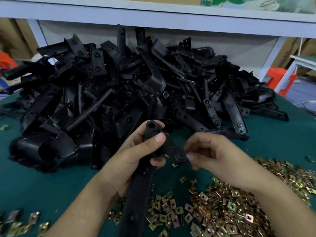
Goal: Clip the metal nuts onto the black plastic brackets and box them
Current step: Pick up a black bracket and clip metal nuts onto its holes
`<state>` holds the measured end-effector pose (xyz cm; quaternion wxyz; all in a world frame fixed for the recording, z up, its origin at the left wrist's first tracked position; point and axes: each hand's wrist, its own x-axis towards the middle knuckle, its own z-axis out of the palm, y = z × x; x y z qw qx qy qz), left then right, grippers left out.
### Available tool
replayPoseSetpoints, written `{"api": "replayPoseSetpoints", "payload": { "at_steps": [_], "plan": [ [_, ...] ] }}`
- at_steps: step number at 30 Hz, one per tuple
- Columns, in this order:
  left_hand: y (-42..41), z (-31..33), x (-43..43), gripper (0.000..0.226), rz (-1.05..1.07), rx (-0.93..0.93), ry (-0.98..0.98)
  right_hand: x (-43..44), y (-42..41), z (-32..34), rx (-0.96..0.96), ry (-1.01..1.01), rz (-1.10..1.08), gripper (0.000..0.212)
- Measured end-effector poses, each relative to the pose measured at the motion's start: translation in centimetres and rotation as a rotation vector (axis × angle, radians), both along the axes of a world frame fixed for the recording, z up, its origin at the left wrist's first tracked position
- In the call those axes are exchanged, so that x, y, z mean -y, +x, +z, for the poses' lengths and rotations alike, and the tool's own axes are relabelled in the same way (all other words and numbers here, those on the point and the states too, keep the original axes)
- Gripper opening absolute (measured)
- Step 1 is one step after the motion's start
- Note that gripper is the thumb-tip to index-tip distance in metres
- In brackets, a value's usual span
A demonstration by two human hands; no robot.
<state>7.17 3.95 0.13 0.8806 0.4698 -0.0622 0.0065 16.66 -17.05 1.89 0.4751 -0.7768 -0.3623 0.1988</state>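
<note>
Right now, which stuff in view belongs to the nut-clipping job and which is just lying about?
Job:
- held bracket, gripped by left hand, right hand pinching its end
- bracket pile
- heap of metal clip nuts
- green table

Lying about:
- orange stool
- white shelf frame
- cardboard behind

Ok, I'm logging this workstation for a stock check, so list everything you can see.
bracket pile: many, black, back of the table
held bracket: one, black, in both hands
metal nuts: large heap, brass-coloured, table front right; a few more front left
table: one, green-covered, under everything
shelf: one, pale grey, above the pile
stool: one, orange, far right
left hand: grips the held bracket
right hand: pinches the held bracket's end
</note>
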Motion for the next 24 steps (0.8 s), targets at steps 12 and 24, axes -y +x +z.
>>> {"api": "replayPoseSetpoints", "payload": {
  "at_steps": [12, 24],
  "plan": [
    [0.2, -0.4, 0.3, 0.045, -0.024, 0.048, 0.115, -0.9, -1.7, 1.2, -0.362, 0.363, 0.018, 0.019],
    [0.3, -0.5, -0.2, 0.052, 0.035, 0.079, 0.208, -1.9, -2.8, 1.3, -0.394, 0.276, -0.049, 0.031]
  ]
}}
